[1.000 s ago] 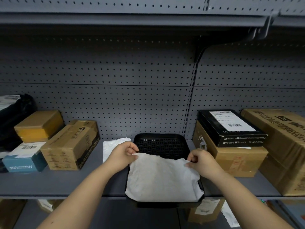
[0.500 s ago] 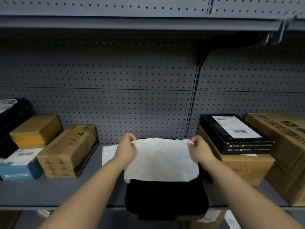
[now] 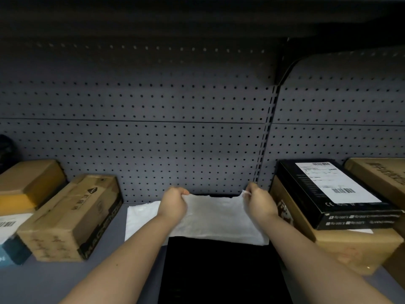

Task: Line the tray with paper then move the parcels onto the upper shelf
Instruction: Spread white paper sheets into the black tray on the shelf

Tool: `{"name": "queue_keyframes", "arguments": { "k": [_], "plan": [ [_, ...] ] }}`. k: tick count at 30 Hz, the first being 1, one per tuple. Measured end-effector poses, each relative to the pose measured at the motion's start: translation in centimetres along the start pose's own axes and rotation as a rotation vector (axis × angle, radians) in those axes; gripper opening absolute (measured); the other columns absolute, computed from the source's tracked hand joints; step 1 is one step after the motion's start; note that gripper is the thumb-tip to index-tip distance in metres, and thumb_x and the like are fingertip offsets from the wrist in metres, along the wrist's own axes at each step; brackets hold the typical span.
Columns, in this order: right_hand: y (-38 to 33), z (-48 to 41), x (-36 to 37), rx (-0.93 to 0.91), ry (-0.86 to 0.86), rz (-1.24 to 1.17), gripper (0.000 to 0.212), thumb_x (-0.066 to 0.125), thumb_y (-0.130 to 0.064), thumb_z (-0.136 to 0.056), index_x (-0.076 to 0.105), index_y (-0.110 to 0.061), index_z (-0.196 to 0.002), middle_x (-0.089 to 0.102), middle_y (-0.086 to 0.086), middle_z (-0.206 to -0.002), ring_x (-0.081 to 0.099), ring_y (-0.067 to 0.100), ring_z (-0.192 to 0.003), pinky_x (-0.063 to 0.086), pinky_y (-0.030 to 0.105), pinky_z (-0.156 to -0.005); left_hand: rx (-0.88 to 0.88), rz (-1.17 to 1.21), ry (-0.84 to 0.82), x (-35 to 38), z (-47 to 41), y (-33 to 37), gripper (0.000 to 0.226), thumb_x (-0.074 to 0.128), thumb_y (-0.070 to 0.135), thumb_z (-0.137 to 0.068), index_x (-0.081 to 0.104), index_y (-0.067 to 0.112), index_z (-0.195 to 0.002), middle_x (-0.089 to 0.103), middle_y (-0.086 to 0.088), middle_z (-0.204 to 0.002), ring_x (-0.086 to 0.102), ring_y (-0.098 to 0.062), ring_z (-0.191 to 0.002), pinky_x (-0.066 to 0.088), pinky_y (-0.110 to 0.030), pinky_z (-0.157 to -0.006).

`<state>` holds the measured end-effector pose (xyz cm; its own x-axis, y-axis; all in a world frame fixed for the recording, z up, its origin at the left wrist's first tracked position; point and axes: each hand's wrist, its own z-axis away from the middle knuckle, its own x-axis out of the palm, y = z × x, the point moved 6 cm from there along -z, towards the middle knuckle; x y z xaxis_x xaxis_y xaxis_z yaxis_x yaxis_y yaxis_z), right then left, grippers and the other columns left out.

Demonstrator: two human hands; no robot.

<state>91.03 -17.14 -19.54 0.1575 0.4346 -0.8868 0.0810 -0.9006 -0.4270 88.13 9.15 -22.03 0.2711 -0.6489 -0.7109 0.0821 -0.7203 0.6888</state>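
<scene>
A black tray lies on the grey shelf in front of me. A white paper sheet covers its far half; the near half is bare. My left hand pinches the sheet's far left corner and my right hand pinches the far right corner, near the tray's back edge. Parcels stand on both sides: a brown carton to the left, a black box with a white label on a brown carton to the right.
More white paper lies on the shelf left of the tray. A yellow-brown box and a blue-white box sit far left, another carton far right. The pegboard wall stands behind; the upper shelf's underside is dark overhead.
Both hands have carried the sheet from the tray's near half to its far half, and the near half now shows bare. The view has moved closer and tilted.
</scene>
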Motion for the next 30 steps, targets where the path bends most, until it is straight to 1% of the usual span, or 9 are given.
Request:
{"name": "queue_keyframes", "arguments": {
  "k": [4,9,13,17,20,23,26,28,30],
  "plan": [
    [0.3,-0.2,-0.2,0.012,0.030,-0.123,0.017,0.050,-0.022,-0.095,0.049,-0.013,-0.081,0.057,0.003,-0.066,0.053,0.018,-0.057,0.040,0.030,-0.048,0.016,0.042,0.026,-0.4,-0.1,0.6,0.039,0.040,-0.010,-0.094,0.066,0.002,-0.120,0.061,-0.013,-0.126,0.058,-0.026,-0.114,0.038,-0.019,-0.092],
    [0.3,-0.4,0.2,0.036,-0.004,-0.154,0.013,0.054,-0.021,-0.093,0.052,-0.013,-0.083,0.061,0.005,-0.074,0.054,0.018,-0.060,0.036,0.027,-0.047,-0.034,0.073,-0.038,0.1,0.1,0.7,0.036,0.046,0.000,-0.093,0.063,0.005,-0.124,0.057,-0.010,-0.132,0.055,-0.026,-0.118,0.045,-0.031,-0.100],
    [0.2,-0.3,0.1,0.030,0.010,-0.149,0.009,0.054,-0.019,-0.092,0.052,-0.015,-0.084,0.061,0.004,-0.074,0.058,0.019,-0.063,0.047,0.032,-0.054,-0.021,0.082,-0.041,0.2,0.3,0.5,0.041,0.047,-0.004,-0.090,0.061,0.006,-0.127,0.054,-0.008,-0.136,0.053,-0.023,-0.122,0.040,-0.021,-0.089],
    [0.2,-0.2,-0.3,0.014,0.030,-0.152,0.009,0.057,-0.020,-0.092,0.050,-0.017,-0.086,0.060,0.002,-0.072,0.058,0.019,-0.063,0.052,0.036,-0.059,-0.016,0.101,-0.018,-0.2,0.3,0.4,0.043,0.045,-0.007,-0.090,0.061,0.006,-0.128,0.053,-0.009,-0.138,0.054,-0.021,-0.119,0.040,-0.017,-0.087],
    [0.5,-0.2,0.0,0.036,0.002,-0.171,0.014,0.062,-0.020,-0.090,0.049,-0.018,-0.094,0.059,0.000,-0.076,0.057,0.016,-0.065,0.049,0.031,-0.058,-0.026,0.101,-0.043,-0.1,0.4,0.2,0.046,0.048,-0.007,-0.089,0.057,0.006,-0.132,0.051,-0.008,-0.140,0.056,-0.018,-0.107,0.042,-0.012,-0.073],
    [0.9,-0.1,0.5,0.079,-0.033,-0.255,0.032,0.066,-0.020,-0.088,0.049,-0.018,-0.115,0.061,0.002,-0.090,0.059,0.018,-0.075,0.044,0.028,-0.059,-0.023,0.105,-0.046,-0.2,0.5,0.0,0.053,0.051,-0.009,-0.086,0.054,0.010,-0.136,0.049,-0.006,-0.143,0.057,-0.019,-0.110,0.044,-0.011,-0.079],
    [0.9,0.1,1.0,0.045,-0.053,-0.245,0.048,0.069,-0.015,-0.085,0.046,-0.018,-0.127,0.061,0.005,-0.111,0.059,0.020,-0.091,0.045,0.026,-0.071,0.032,0.030,-0.025,-0.2,0.5,0.2,0.055,0.054,-0.009,-0.083,0.056,0.017,-0.131,0.049,-0.004,-0.139,0.050,-0.009,-0.098,0.036,0.000,-0.064],
    [0.7,0.3,1.2,-0.022,-0.041,-0.171,0.045,0.066,-0.009,-0.085,0.047,-0.017,-0.125,0.059,0.007,-0.119,0.060,0.023,-0.101,0.048,0.029,-0.079,0.070,-0.041,-0.038,0.0,0.6,0.6,0.056,0.053,-0.010,-0.082,0.055,0.018,-0.131,0.048,-0.004,-0.137,0.052,-0.014,-0.109,0.040,-0.010,-0.076],
    [0.5,0.3,1.2,-0.072,-0.038,-0.102,0.038,0.060,-0.004,-0.087,0.049,-0.017,-0.121,0.058,0.008,-0.121,0.059,0.024,-0.104,0.050,0.032,-0.084,0.088,-0.095,-0.044,0.3,0.7,0.8,0.054,0.050,-0.011,-0.082,0.056,0.018,-0.128,0.049,-0.005,-0.132,0.053,-0.020,-0.113,0.048,-0.026,-0.088]
  ]
}}
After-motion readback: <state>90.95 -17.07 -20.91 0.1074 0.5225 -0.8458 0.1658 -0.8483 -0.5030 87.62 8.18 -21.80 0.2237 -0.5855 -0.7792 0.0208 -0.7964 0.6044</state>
